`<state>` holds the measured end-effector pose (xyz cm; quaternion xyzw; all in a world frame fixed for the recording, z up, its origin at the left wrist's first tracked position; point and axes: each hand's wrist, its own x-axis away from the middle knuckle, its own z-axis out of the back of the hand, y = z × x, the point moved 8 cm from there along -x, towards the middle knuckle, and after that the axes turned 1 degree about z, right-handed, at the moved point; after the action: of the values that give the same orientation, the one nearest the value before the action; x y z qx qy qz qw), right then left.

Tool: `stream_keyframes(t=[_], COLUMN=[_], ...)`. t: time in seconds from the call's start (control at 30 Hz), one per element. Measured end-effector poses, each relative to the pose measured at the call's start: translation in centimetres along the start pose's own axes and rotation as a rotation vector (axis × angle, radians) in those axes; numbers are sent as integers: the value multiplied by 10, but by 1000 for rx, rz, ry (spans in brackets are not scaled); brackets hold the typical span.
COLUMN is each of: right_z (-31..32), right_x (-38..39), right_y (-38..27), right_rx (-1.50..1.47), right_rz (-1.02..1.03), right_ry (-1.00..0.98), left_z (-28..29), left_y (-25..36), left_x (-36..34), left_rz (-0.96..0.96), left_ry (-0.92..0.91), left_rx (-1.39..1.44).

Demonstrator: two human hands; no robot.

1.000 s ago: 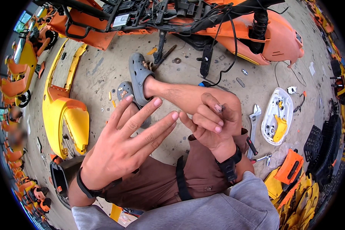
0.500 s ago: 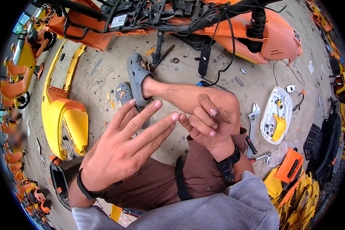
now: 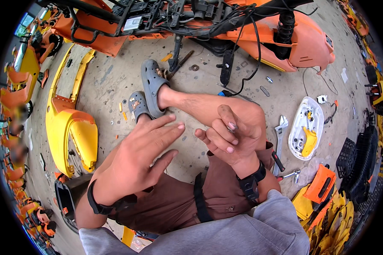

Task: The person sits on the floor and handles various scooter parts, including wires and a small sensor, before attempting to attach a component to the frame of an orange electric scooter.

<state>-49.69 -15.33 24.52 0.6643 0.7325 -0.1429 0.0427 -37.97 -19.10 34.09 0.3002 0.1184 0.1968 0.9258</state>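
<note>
My left hand [image 3: 138, 146] is held in the air over my lap, open, palm down, thumb apart from the stretched fingers. It holds nothing. My right hand [image 3: 234, 134] hovers beside it above my bent knee, its fingers curled inward. By its index fingertip there is a small dark spot; whether this is dirt or a tiny thing in the fingers, I cannot make out. The two hands are apart. Beyond them are my leg and grey clogs [image 3: 152, 87]. A partly stripped orange vehicle [image 3: 225, 32] with bare black frame and cables stands across the far side.
On the left lies a yellow body panel [image 3: 64, 138]. To the right are an adjustable wrench [image 3: 279, 136], a ratchet [image 3: 290, 174] and a white tray [image 3: 292, 146] holding small parts. Orange and yellow panels [image 3: 321, 183] are piled at the lower right. More vehicles [image 3: 19, 89] line the far left.
My left hand has turned and drawn back to the left, away from my right fingers, and its thumb now shows. My right hand has shifted slightly left.
</note>
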Motion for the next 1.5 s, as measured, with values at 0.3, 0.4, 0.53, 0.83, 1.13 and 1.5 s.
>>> stream_keyframes(t=[0.3, 0.4, 0.53, 0.83, 1.13, 1.5], right_z=[-13, -13, -18, -15, 18, 45], right_x=[1, 1, 1, 1, 8, 11], right_y=[6, 8, 10, 9, 1, 8], right_rx=[91, 138, 226, 296, 551, 637], right_rz=[-16, -22, -35, -2, -54, -55], right_ry=[-74, -99, -90, -55, 452, 498], left_z=[-6, -13, -11, -19, -2, 4], left_y=[-33, -40, -45, -54, -54, -49], left_x=[3, 7, 7, 3, 7, -5], left_rz=[475, 535, 536, 479, 501, 516], left_ry=[75, 65, 92, 66, 189, 221], left_rx=[570, 603, 567, 732, 884, 703])
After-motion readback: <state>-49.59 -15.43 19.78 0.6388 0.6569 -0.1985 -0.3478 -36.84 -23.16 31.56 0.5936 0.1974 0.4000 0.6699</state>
